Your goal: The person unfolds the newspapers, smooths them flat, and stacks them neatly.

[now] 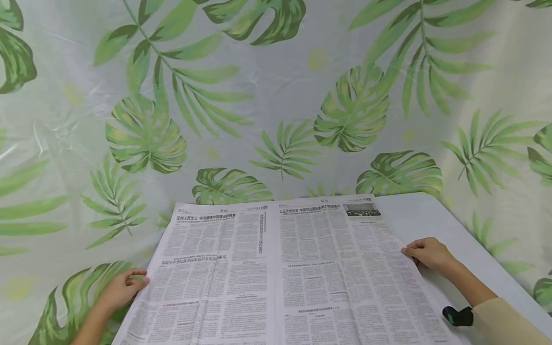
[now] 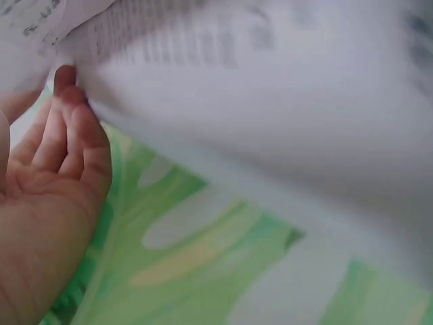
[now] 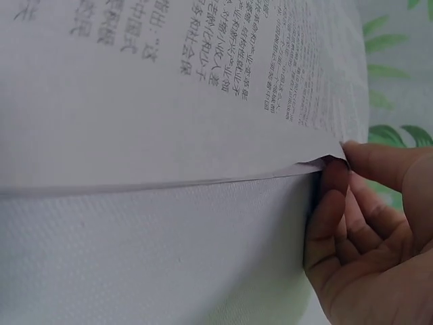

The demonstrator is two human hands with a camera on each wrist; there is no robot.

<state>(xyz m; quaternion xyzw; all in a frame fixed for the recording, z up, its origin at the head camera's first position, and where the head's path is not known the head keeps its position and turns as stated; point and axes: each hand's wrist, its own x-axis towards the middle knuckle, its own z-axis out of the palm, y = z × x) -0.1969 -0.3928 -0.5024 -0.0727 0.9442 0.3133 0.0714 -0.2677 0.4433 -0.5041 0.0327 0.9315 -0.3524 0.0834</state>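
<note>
A newspaper [image 1: 274, 278] lies spread open in the head view, its two printed pages facing up and a small photo at the upper right. My left hand [image 1: 123, 288] pinches its left edge between thumb and fingers. In the left wrist view that edge of the newspaper [image 2: 203, 88] is raised above the leaf-patterned surface, with the left hand [image 2: 57, 183] at its margin. On the other side my right hand [image 1: 431, 255] pinches the right edge. The right wrist view shows the right hand [image 3: 369, 230] with thumb above and fingers beneath the newspaper [image 3: 169, 115].
Under the newspaper's right side is a white board or tabletop [image 1: 431, 220] with a rounded corner. A leaf-printed plastic sheet [image 1: 276, 96] rises behind it and shows at both sides. A black object [image 1: 458, 316] sits by the right sleeve [image 1: 504, 321].
</note>
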